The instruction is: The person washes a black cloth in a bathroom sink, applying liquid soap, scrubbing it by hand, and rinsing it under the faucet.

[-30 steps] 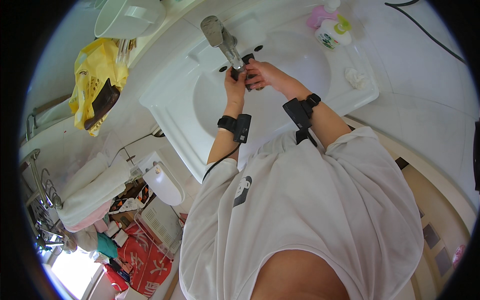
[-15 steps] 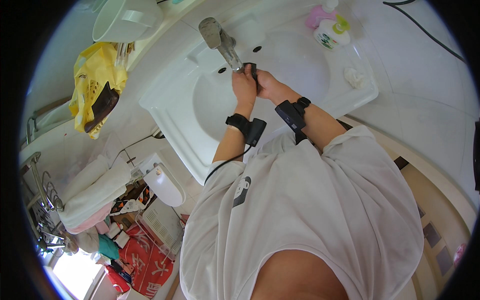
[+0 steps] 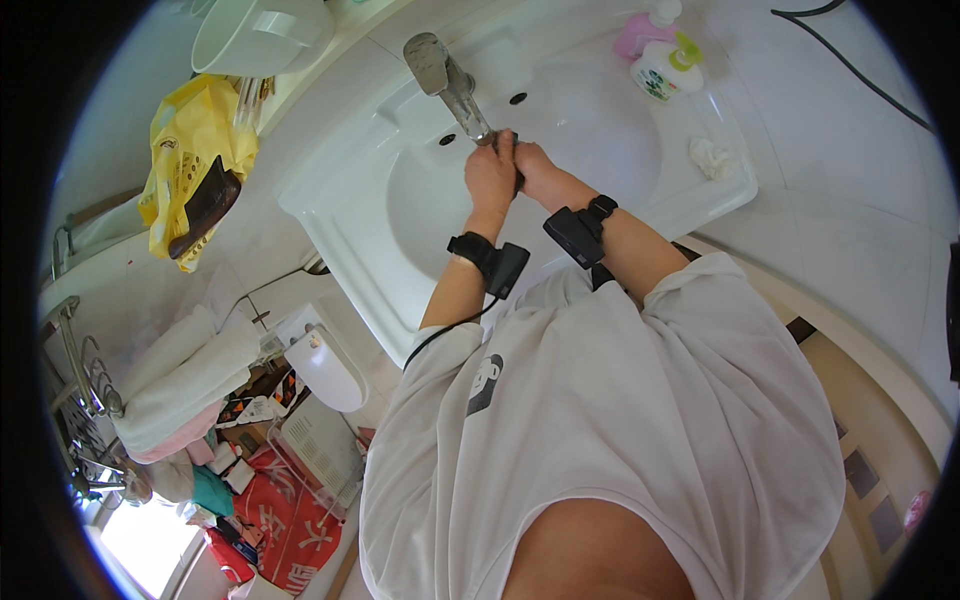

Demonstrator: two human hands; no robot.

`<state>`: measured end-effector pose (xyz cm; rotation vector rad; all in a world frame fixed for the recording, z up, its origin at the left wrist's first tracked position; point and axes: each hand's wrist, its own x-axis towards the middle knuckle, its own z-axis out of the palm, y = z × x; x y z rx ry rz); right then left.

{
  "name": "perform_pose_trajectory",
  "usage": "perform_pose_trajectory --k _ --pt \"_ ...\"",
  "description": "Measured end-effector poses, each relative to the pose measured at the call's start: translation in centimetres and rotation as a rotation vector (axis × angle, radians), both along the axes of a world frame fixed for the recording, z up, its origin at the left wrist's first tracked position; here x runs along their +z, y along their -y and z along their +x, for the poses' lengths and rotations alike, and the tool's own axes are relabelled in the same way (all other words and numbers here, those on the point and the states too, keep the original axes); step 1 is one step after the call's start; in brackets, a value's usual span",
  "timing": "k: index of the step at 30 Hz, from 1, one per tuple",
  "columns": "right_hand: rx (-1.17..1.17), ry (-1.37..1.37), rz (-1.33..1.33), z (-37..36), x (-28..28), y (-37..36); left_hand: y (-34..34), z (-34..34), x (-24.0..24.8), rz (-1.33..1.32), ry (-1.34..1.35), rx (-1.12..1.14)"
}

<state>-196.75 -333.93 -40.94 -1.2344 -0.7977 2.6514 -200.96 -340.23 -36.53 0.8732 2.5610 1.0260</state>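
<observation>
Under the spout of a metal tap [image 3: 455,92], my two hands meet over the white washbasin [image 3: 420,200]. My left hand [image 3: 488,180] is closed on a small dark item [image 3: 519,183], most of which the fingers cover. My right hand [image 3: 540,172] grips the same item from the other side. Its kind cannot be made out; only dark bits show between and above the hands. Whether water is flowing is hard to tell. A black strapped device [image 3: 497,265] sits on my left wrist, and another black device [image 3: 578,232] on my right.
On the basin's back right stand a pink pump bottle [image 3: 640,38] and a white bottle with a green pump [image 3: 668,70]. Crumpled white tissue [image 3: 711,158] lies at the right rim. At left are a white mug [image 3: 262,40], a yellow bag [image 3: 200,150] and a toilet [image 3: 325,368].
The dark item has slipped lower between my hands, so less of it stands above the fingers. My left fingers have shifted over it, and my right hand has turned slightly inward.
</observation>
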Motion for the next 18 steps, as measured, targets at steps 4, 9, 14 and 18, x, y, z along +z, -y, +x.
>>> perform_pose_trajectory --k 4,9,14,18 --pt "0.108 0.085 -0.094 -0.1 3.3 -0.1 1.8 -2.6 -1.9 0.09 0.034 0.196" --pt "-0.033 0.04 -0.193 -0.3 2.1 -1.4 2.1 -3.5 -2.8 0.615 0.888 0.442" --pt "0.105 0.002 -0.339 0.7 2.3 -1.7 2.2 -3.2 -1.8 0.537 1.095 0.382" --pt "-0.026 -0.263 -0.433 0.4 0.4 -1.9 2.8 -2.5 -2.5 0.352 0.762 0.132"
